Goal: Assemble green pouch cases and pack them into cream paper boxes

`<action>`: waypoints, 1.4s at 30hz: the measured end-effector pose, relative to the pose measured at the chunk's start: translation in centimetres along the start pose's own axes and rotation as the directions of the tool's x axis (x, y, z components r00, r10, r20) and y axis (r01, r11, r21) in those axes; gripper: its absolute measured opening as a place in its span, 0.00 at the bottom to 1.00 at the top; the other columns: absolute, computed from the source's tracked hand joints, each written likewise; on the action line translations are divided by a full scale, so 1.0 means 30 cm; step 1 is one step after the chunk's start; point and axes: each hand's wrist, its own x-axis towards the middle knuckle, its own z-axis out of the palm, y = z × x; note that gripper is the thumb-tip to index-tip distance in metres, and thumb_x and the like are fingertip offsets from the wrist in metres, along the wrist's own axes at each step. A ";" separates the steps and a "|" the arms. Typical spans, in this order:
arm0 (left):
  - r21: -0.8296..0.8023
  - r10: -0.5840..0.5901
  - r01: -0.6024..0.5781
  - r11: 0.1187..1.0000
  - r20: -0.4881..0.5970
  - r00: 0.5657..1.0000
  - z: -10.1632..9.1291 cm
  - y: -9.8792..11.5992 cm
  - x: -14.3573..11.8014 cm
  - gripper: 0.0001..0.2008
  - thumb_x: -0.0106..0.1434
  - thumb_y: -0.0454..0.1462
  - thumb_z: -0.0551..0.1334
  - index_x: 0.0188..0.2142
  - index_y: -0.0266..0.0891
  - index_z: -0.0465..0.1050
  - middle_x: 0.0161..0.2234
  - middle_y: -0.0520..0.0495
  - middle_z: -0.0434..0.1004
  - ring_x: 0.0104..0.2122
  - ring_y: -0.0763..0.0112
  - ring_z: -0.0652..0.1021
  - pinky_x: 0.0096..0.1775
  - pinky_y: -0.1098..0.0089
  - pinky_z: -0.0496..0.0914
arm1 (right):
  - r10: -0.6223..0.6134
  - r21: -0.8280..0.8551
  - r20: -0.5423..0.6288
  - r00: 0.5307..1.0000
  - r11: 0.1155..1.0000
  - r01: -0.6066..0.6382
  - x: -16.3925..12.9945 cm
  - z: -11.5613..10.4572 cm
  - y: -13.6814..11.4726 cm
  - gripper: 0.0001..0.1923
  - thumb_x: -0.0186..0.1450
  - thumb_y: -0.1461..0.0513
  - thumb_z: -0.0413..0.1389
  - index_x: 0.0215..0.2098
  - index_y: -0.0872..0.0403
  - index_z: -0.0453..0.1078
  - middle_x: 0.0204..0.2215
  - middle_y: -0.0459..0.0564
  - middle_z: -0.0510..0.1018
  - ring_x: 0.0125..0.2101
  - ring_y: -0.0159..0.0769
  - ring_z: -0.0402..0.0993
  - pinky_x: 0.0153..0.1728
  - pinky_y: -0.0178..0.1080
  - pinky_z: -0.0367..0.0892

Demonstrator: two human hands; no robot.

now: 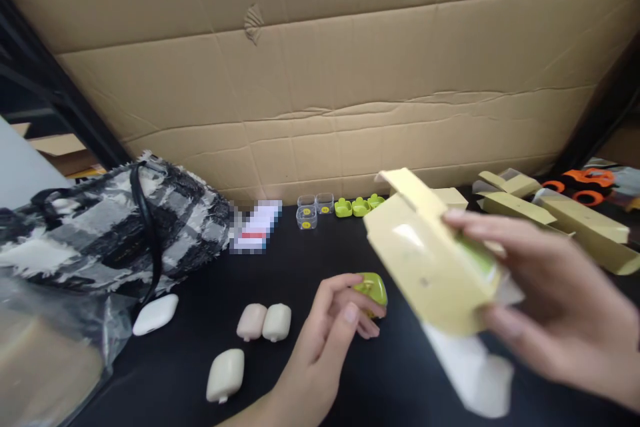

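My right hand [555,293] grips a pale yellow carton [425,260], tilted and raised above the black table. Its end flaps stand open, and a white flap [475,373] hangs below. Something green [475,253] shows at the carton's end by my fingers; I cannot make out what it is. Left of the carton, my left hand [335,333] is loosely curled, thumb apart from the fingers. Those fingers overlap the front of a small glossy green case [373,288] on the table; whether they touch it I cannot tell.
Small cream cases [225,375] and a pink one [251,321] lie left; a white case [156,315] sits by a plaid bag [125,220]. Clear cups [307,216] and green cups [343,207] line the back. Yellow cartons [585,220] and orange-handled scissors [587,187] lie right. Cardboard [340,80] stands behind.
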 end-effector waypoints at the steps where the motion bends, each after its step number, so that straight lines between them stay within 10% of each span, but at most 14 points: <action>1: -0.080 -0.026 0.026 0.996 -0.008 1.000 0.004 -0.001 0.003 0.16 0.66 0.48 0.54 0.49 0.44 0.65 0.39 0.47 0.78 0.35 0.68 0.77 0.38 0.66 0.71 | -0.077 0.013 0.099 0.992 0.997 0.076 -0.017 0.019 -0.009 0.28 0.62 0.60 0.57 0.59 0.41 0.57 0.53 0.53 0.70 0.55 0.50 0.66 0.54 0.51 0.67; 7: -0.291 -0.165 0.181 0.939 0.080 0.983 0.017 0.009 0.006 0.30 0.49 0.52 0.70 0.49 0.46 0.67 0.51 0.44 0.75 0.52 0.54 0.73 0.52 0.55 0.67 | -0.312 0.159 0.518 0.796 0.950 0.269 -0.090 0.079 0.003 0.47 0.60 0.57 0.62 0.67 0.41 0.37 0.58 0.53 0.67 0.58 0.46 0.64 0.55 0.44 0.68; 12: -0.259 -0.343 0.330 0.908 -0.006 0.939 0.007 0.040 0.001 0.26 0.52 0.47 0.70 0.47 0.43 0.67 0.50 0.43 0.76 0.54 0.51 0.72 0.53 0.54 0.66 | -0.003 0.165 0.148 0.989 0.986 -0.022 -0.160 0.122 -0.042 0.28 0.67 0.49 0.48 0.63 0.41 0.50 0.60 0.55 0.60 0.58 0.52 0.61 0.55 0.50 0.65; 14: -0.261 -0.366 0.342 0.903 -0.049 0.929 0.004 0.056 0.001 0.26 0.52 0.48 0.69 0.47 0.42 0.66 0.50 0.43 0.76 0.55 0.51 0.70 0.54 0.55 0.65 | 0.138 0.185 0.016 0.990 0.973 -0.139 -0.162 0.127 -0.054 0.25 0.66 0.45 0.44 0.59 0.42 0.56 0.57 0.57 0.62 0.56 0.56 0.63 0.55 0.56 0.64; 16: -0.285 -0.370 0.335 0.898 -0.076 0.926 0.005 0.069 0.004 0.26 0.52 0.48 0.69 0.46 0.42 0.64 0.48 0.44 0.76 0.53 0.52 0.72 0.51 0.56 0.68 | 0.013 0.165 0.087 0.996 0.986 -0.027 -0.146 0.119 -0.046 0.25 0.64 0.45 0.49 0.58 0.39 0.58 0.51 0.55 0.67 0.51 0.53 0.69 0.51 0.53 0.68; 20: -0.329 -0.389 0.352 0.876 -0.052 0.920 0.013 0.073 0.013 0.25 0.54 0.47 0.69 0.46 0.42 0.62 0.47 0.45 0.77 0.48 0.57 0.77 0.45 0.60 0.73 | -0.420 0.103 0.379 0.825 0.905 0.413 -0.108 0.089 -0.009 0.30 0.60 0.59 0.60 0.57 0.30 0.59 0.29 0.41 0.74 0.25 0.34 0.73 0.36 0.37 0.74; 26: -0.212 -0.373 0.346 0.914 -0.103 0.922 0.026 0.080 0.011 0.26 0.53 0.48 0.68 0.46 0.39 0.64 0.43 0.44 0.77 0.43 0.58 0.78 0.36 0.67 0.74 | -0.579 -0.028 0.528 0.621 0.719 0.695 -0.078 0.096 -0.040 0.17 0.64 0.66 0.51 0.50 0.49 0.71 0.13 0.39 0.67 0.13 0.31 0.58 0.19 0.36 0.66; 31: -0.270 -0.331 0.302 0.914 -0.067 0.941 0.017 0.083 0.000 0.32 0.53 0.46 0.69 0.52 0.45 0.56 0.42 0.46 0.77 0.42 0.59 0.79 0.39 0.64 0.73 | -0.638 -0.004 0.228 0.736 0.755 0.656 -0.079 0.113 -0.036 0.14 0.67 0.67 0.49 0.47 0.53 0.71 0.18 0.41 0.70 0.22 0.33 0.68 0.38 0.38 0.70; 36: -0.362 -0.152 0.276 0.890 0.336 0.929 -0.003 0.042 -0.001 0.44 0.42 0.37 0.76 0.53 0.48 0.52 0.56 0.41 0.66 0.56 0.51 0.69 0.48 0.58 0.69 | -0.530 0.097 0.305 0.791 0.844 0.528 -0.100 0.095 0.009 0.19 0.73 0.62 0.38 0.55 0.57 0.65 0.26 0.49 0.73 0.32 0.37 0.73 0.44 0.42 0.69; 42: -0.238 -0.098 0.180 0.955 0.319 0.943 -0.015 -0.008 0.011 0.36 0.54 0.29 0.67 0.55 0.48 0.49 0.53 0.42 0.65 0.54 0.56 0.70 0.47 0.61 0.70 | -0.550 0.160 0.266 0.791 0.835 0.527 -0.111 0.095 0.037 0.21 0.69 0.56 0.50 0.57 0.58 0.60 0.35 0.52 0.75 0.38 0.39 0.75 0.45 0.43 0.70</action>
